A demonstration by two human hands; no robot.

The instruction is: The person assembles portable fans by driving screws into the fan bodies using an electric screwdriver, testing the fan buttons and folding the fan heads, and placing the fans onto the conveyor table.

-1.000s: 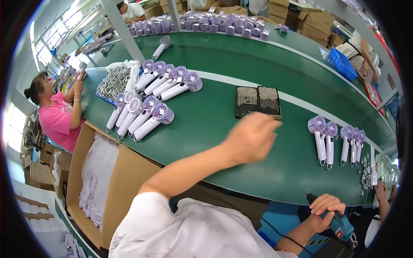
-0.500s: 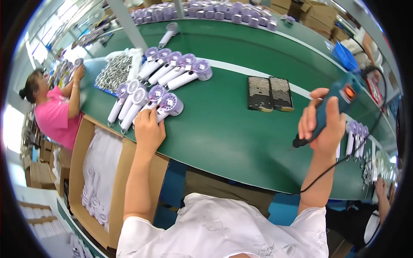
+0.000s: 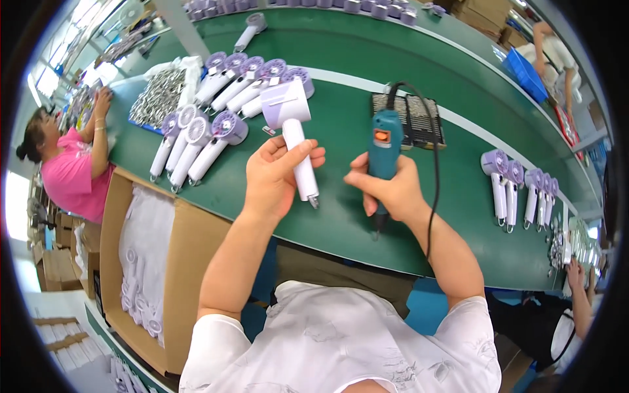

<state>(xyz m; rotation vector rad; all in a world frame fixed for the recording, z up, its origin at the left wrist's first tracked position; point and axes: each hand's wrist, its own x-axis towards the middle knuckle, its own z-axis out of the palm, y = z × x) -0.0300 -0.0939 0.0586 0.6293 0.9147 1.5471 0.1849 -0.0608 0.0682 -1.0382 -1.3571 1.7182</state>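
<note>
Both grips are closed around something. Left hand (image 3: 278, 177) wraps its fingers around the white handle of a small handheld fan (image 3: 291, 128), which it lifts above the worktop with the lilac head pointing away from the person and the handle end down toward the body. Right hand (image 3: 393, 190) is closed firmly on a teal electric screwdriver (image 3: 383, 150), held nearly upright, its bit pointing down near the front edge of the worktop; a black cable (image 3: 432, 170) loops from its top and hangs over the right forearm. The two hands are near each other but not touching.

Under them lies the long green worktop (image 3: 367, 65), which bends across the view. On the left lies a group of the same fans (image 3: 216, 111) in rows, and a pile of small metal parts (image 3: 157, 95) beside them. Behind the screwdriver is a dark tray (image 3: 413, 121). To the right lie more fans (image 3: 517, 187). A cardboard box (image 3: 151, 262) with white wrapped items stands at the person's left. A co-worker in a pink shirt (image 3: 69, 180) sits at the far left.
</note>
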